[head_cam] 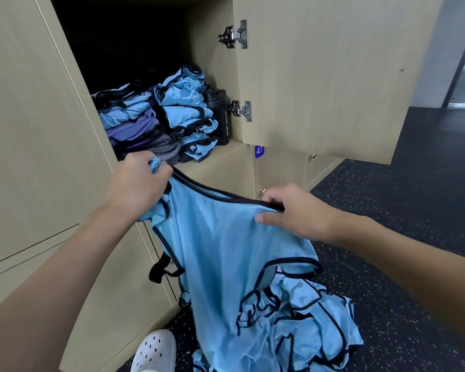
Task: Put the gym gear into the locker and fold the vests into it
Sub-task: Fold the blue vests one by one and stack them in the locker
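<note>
The left hand (137,181) clenches one bunched corner of a light-blue mesh vest with dark trim (220,253); the right hand (293,210) pinches its top edge, so it hangs stretched before the open beige wooden locker (215,157). To fold well, level both corners, shake the mesh flat, and lift its tail off what looks like a heap of unfolded blue vests (301,318) on the floor. Then halve it and stack it on the folded blue vests (188,111) inside.

Light was soft and even, fairly bright, shadows faint. Back of the locker (212,65) went near-black around 11 o'clock. Mild sheen on the vest (226,251). Fisheye bowed the door (333,76) edge at 2 o'clock, and the forearms (51,277) at 5 and 7 o'clock looked stretched.
</note>
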Tool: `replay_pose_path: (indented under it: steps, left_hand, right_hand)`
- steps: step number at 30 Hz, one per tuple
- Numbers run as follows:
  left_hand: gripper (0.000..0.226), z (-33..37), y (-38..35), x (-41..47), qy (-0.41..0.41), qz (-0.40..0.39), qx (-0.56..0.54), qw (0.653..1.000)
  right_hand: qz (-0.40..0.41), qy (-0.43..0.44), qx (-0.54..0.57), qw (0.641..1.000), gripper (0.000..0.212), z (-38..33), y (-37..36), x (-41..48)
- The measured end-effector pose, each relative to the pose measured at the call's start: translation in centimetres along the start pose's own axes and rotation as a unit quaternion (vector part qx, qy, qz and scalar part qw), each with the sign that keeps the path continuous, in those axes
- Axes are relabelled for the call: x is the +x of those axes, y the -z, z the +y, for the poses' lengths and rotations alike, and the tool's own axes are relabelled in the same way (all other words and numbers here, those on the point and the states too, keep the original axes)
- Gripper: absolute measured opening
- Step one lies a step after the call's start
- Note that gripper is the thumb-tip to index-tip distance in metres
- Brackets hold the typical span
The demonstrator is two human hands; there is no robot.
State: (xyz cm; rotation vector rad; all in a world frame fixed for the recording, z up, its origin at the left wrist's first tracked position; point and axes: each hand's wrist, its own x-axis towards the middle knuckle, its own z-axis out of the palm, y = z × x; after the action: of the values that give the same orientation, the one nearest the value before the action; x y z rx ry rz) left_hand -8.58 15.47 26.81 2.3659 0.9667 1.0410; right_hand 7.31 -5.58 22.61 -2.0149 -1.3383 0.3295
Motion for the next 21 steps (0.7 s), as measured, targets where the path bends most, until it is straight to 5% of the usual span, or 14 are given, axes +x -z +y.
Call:
replay_pose_path:
  steps: [4,8,11,14,17,21]
  left_hand:
    - [0.007,1.8,-0.7,-1.6,-0.056,-0.105,-0.014,0.993]
    - [0.058,4.0,-1.7,-4.1,-0.113,-0.314,-0.097,0.938]
    - [0.046,4.3,-3.1,-4.7,-0.135,-0.388,-0.140,0.901]
    - [0.010,4.4,-3.7,-5.1,-0.129,-0.406,-0.163,0.890]
    - [0.024,4.5,-3.8,-5.1,-0.127,-0.404,-0.166,0.890]
    - [0.007,4.5,-3.6,-4.7,-0.098,-0.366,-0.190,0.906]
  right_hand:
    - [0.024,0.032,-0.007,0.999,0.018,-1.2,0.6,-0.2]
    - [0.008,0.059,0.001,0.998,0.018,-2.0,1.0,-0.5]
    - [-0.007,0.068,-0.001,0.998,0.014,-2.1,1.3,-0.9]
    - [-0.013,0.075,-0.001,0.997,0.012,-2.0,1.8,-1.2]
    - [-0.015,0.075,0.004,0.997,0.014,-1.8,2.1,-1.5]
    - [-0.045,0.057,0.071,0.995,0.010,-1.7,2.9,-1.9]
